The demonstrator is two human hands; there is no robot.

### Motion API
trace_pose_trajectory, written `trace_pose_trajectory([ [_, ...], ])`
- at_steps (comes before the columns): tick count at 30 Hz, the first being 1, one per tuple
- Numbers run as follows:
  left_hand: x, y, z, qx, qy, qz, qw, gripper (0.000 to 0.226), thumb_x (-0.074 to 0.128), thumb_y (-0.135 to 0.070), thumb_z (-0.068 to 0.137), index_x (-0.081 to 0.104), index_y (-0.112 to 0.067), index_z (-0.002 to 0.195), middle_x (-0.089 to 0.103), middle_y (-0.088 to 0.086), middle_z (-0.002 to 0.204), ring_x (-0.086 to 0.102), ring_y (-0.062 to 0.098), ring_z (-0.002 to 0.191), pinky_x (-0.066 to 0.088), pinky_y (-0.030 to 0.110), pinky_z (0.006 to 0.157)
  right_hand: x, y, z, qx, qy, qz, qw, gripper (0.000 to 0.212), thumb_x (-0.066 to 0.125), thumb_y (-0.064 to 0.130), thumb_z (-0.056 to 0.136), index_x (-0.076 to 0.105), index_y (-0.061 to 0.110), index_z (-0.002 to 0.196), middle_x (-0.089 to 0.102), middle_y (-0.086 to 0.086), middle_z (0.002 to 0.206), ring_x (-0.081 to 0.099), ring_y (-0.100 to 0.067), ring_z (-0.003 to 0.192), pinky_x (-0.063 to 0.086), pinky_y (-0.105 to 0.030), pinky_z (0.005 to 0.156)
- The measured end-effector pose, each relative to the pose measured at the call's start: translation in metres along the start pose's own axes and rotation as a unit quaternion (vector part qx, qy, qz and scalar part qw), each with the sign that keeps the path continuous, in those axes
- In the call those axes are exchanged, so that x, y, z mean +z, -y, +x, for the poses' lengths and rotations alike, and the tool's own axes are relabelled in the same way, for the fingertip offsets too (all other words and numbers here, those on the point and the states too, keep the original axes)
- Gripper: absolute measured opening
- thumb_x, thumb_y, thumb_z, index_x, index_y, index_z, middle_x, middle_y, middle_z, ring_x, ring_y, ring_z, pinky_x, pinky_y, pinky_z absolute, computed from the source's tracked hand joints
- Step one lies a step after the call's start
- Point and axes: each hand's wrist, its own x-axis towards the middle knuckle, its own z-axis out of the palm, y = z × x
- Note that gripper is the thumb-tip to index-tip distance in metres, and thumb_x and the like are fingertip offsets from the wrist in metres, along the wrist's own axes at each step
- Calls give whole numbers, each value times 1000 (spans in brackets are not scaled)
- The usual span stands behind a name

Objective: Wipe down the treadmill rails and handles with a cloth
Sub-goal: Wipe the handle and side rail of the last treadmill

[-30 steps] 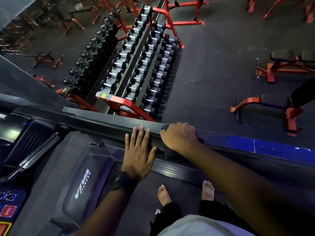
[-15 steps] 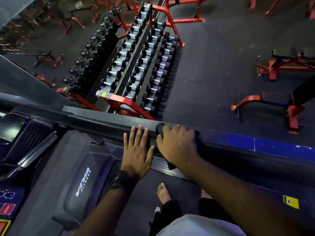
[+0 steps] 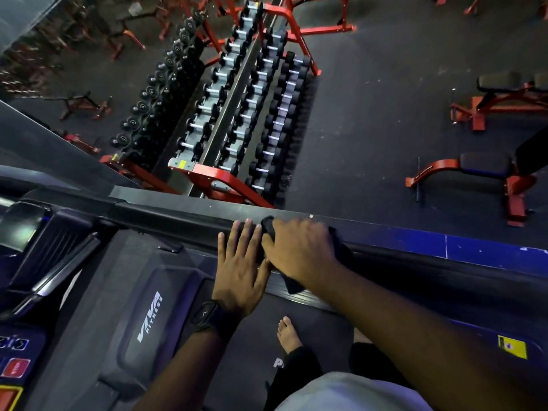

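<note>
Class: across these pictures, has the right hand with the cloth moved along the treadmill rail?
Yes. The right hand, holding the cloth, has slid along the rail toward the left hand, away from the white line on the blue strip.

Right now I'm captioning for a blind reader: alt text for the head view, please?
A person's right hand holds a dark cloth against the treadmill's black side rail, while the left hand rests flat beside it on the rail. Beyond stands a red dumbbell rack.
</note>
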Motion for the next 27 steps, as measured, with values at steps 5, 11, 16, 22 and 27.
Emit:
trace_pose_trajectory([
  [5,0,-2,-2,-1,2,-2,1000,66,23,-46,100,27,-12,157,15,5,166,-2,19,155,-6,47,124,1,-15,-1,102,33,20,994,55,35,56,99,59,11,121,65,-16,111,61,-32,95,51,-46,84],
  [11,1,-2,-1,-6,5,4,1000,66,23,-45,100,29,-10,156,18,7,165,2,22,155,-6,46,124,1,-13,-1,45,28,16,998,58,36,62,96,59,17,125,65,-15,116,61,-34,101,50,-45,84],
  [16,-4,-4,-1,-2,15,-4,1000,66,24,-45,99,30,-12,156,21,6,165,3,21,155,-3,48,124,-3,-26,-1,119,56,61,989,55,38,55,99,60,12,125,65,-15,119,61,-33,106,42,-40,75],
  [22,-12,-8,7,42,31,-17,998,64,30,-37,94,43,-7,148,43,11,154,28,28,148,6,49,122,1,-4,-23,13,-44,-33,998,58,36,64,97,53,20,131,62,-15,120,58,-33,104,45,-44,82],
  [27,-15,11,22,146,66,-7,987,68,37,-35,85,44,-10,148,50,8,148,41,27,140,17,46,120,-4,-7,-26,115,37,39,992,77,48,80,85,39,30,143,50,-9,138,48,-36,125,46,-55,96],
])
